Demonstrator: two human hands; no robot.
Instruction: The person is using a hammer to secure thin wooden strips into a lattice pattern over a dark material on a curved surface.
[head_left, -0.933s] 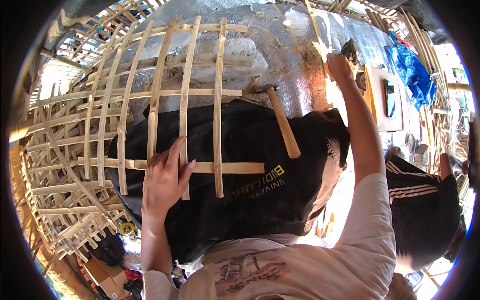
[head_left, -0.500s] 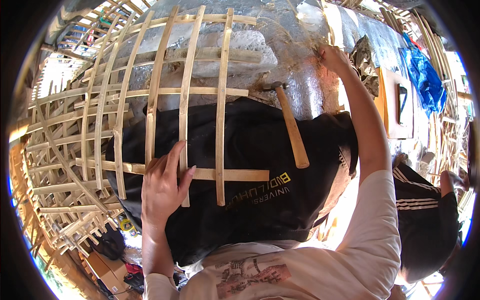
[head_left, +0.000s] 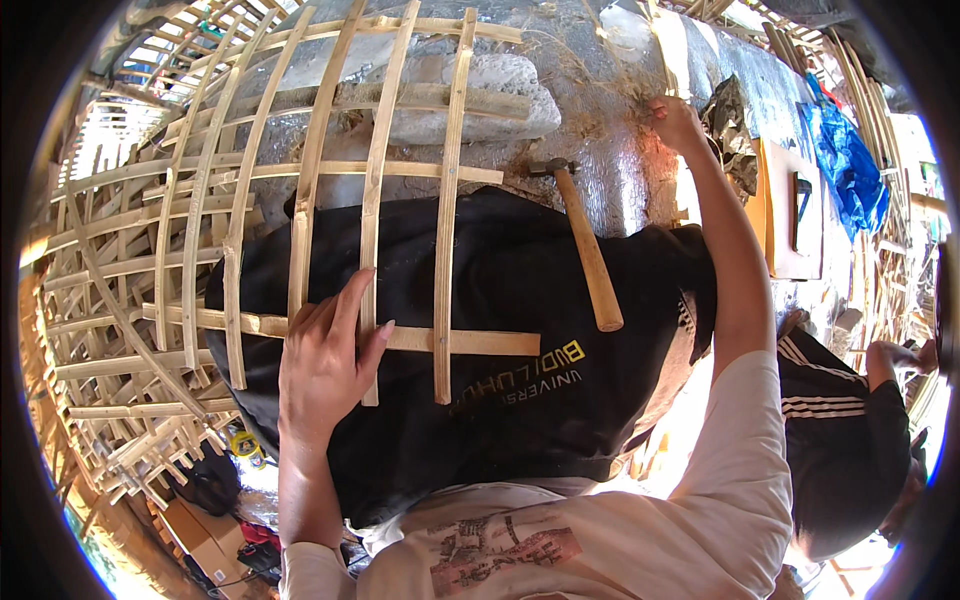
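Note:
A lattice of pale wooden slats (head_left: pixel 448 220) lies across the black cloth over my lap and reaches toward the far left. My left hand (head_left: pixel 328 355) grips its near cross slat where an upright slat crosses, thumb and forefinger on either side. To the right of the lattice lies a hammer (head_left: pixel 590 250), its wooden handle toward me and its head on the silvery sheet. My right hand (head_left: pixel 677 125) is stretched out to the far right, fingers curled, beside loose brown fibres on the sheet. Whatever it holds, if anything, is too small to make out.
A whitish block (head_left: pixel 475 100) sits under the lattice's far part. Many more slat frames (head_left: pixel 110 300) are piled at left. At right are crumpled brown paper (head_left: pixel 732 130), a flat box (head_left: pixel 790 210) and a blue plastic bag (head_left: pixel 848 165). Another person (head_left: pixel 840 440) sits at the right.
The lattice has shifted slightly, its far end a little farther away. My right hand has drawn back slightly to the right and toward me. My left hand keeps its hold.

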